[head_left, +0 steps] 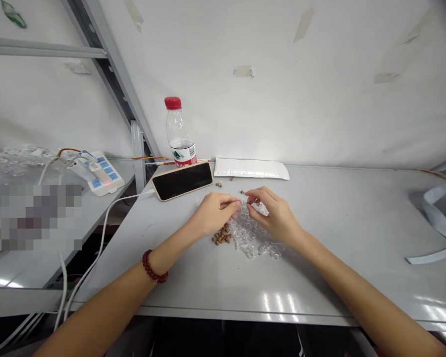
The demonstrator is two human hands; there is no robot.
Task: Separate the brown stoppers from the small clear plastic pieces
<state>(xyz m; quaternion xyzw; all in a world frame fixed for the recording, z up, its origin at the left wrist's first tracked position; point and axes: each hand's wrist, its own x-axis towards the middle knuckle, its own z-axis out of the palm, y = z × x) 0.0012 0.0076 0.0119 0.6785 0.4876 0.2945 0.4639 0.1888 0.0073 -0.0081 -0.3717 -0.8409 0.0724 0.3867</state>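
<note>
My left hand (217, 212), with a dark red bead bracelet (154, 267) on its wrist, pinches one end of a small clear plastic piece (244, 202). From the other side my right hand (269, 210) holds the same piece between thumb and fingertips. Its exact shape is too small to tell. Beneath and in front of both hands lies a pile of clear plastic pieces (247, 238). Several small brown corks (222, 237) are heaped left of the pile, below my left hand. A few more brown bits (219, 184) lie behind my hands.
A black-screened phone (183, 181) leans before a red-capped bottle (178, 136). Beside it lies a white packet (251, 169). White cables run left to a power strip (106, 173) on another table. A grey strap (433, 255) lies at the right of the grey table (193, 287).
</note>
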